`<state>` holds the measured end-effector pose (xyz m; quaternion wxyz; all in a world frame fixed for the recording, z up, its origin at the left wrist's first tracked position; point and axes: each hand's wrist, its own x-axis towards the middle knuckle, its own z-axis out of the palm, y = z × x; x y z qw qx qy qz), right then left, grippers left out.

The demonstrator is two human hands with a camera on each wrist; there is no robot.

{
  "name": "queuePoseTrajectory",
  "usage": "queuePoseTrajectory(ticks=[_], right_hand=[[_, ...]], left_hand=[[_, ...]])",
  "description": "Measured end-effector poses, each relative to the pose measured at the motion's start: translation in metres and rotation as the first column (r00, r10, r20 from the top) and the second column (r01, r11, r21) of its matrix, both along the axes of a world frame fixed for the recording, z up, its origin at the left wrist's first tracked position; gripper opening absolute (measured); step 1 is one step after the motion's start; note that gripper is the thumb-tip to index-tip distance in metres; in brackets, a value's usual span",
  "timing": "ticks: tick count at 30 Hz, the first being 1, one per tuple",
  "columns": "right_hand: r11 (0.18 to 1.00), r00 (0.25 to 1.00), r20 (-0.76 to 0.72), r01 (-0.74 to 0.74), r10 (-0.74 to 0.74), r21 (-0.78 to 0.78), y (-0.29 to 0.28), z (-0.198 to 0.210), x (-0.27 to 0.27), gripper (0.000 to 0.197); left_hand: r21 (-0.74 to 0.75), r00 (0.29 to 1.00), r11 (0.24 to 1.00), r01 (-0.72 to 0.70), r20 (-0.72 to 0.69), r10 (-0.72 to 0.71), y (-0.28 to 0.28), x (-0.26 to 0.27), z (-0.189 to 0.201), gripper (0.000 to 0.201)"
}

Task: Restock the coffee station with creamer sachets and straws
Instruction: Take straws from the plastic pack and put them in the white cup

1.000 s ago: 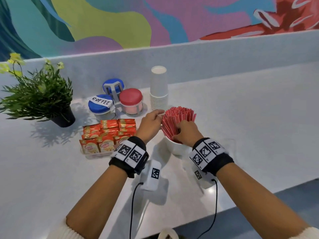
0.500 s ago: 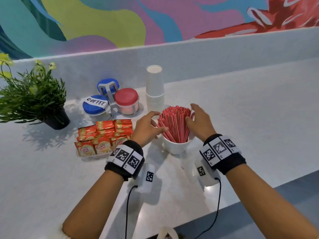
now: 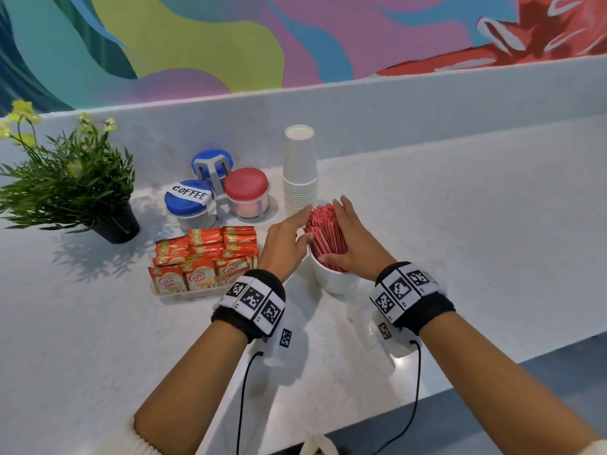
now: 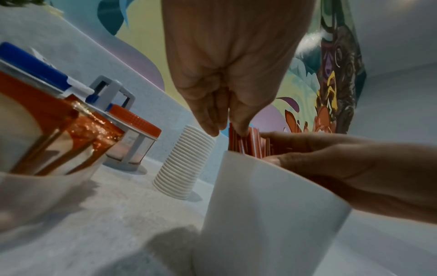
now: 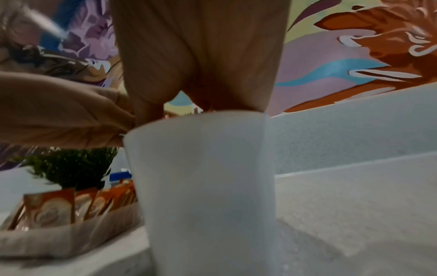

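A bundle of red straws point(image 3: 323, 229) stands in a white cup point(image 3: 331, 282) on the counter. My left hand point(image 3: 282, 244) is on its left, straight fingers touching the straws near the top. My right hand point(image 3: 358, 244) lies flat along the bundle's right side, thumb low across the front near the rim. In the left wrist view my fingertips point(image 4: 238, 128) rest on the straws point(image 4: 248, 145) above the cup point(image 4: 260, 205). Orange creamer sachets point(image 3: 203, 257) fill a clear tray left of the cup. The right wrist view shows mostly the cup point(image 5: 208, 186).
A stack of white paper cups point(image 3: 300, 172) stands just behind the straws. Three lidded jars in a grey rack, one labelled COFFEE point(image 3: 189, 200), sit behind the sachets. A potted plant point(image 3: 72, 185) is at the far left. The counter's front edge runs below my wrists.
My right hand let go of the front of the bundle and moved to its right side with fingers straight. Both hands now press the straws together, and the fanned bundle has narrowed.
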<state>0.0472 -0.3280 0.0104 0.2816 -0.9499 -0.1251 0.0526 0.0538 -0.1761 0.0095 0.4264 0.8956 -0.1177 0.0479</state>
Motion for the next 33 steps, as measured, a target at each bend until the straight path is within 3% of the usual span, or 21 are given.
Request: queuePoseTrajectory(ticks=[4, 9, 15, 23, 27, 33], right_hand=[[0.997, 0.996, 0.086, 0.030, -0.023, -0.075, 0.003, -0.011, 0.004, 0.098], [1.000, 0.994, 0.108, 0.031, -0.031, 0.000, 0.003, -0.013, 0.006, 0.106], [0.997, 0.991, 0.137, 0.020, -0.010, -0.072, 0.002, -0.016, 0.007, 0.090], [0.999, 0.996, 0.078, 0.032, -0.030, -0.016, 0.001, -0.009, 0.009, 0.081], [0.992, 0.990, 0.064, 0.121, -0.124, 0.047, 0.003, 0.008, 0.009, 0.081], [0.980, 0.936, 0.295, 0.161, -0.190, 0.118, 0.050, 0.036, 0.003, 0.066]], left_hand=[[0.106, 0.998, 0.993, 0.055, -0.003, -0.055, 0.001, -0.006, -0.004, 0.049], [0.173, 0.995, 0.981, 0.091, 0.014, -0.095, 0.004, -0.009, 0.000, 0.051], [0.235, 0.980, 0.953, 0.190, -0.101, -0.171, 0.004, -0.014, 0.003, 0.074], [0.244, 0.980, 0.960, 0.136, -0.172, -0.095, 0.002, -0.019, 0.016, 0.069], [0.264, 0.984, 0.962, 0.068, -0.175, -0.021, 0.024, -0.022, 0.023, 0.069], [0.236, 0.989, 0.970, -0.057, -0.118, 0.087, 0.077, -0.026, 0.031, 0.057]])
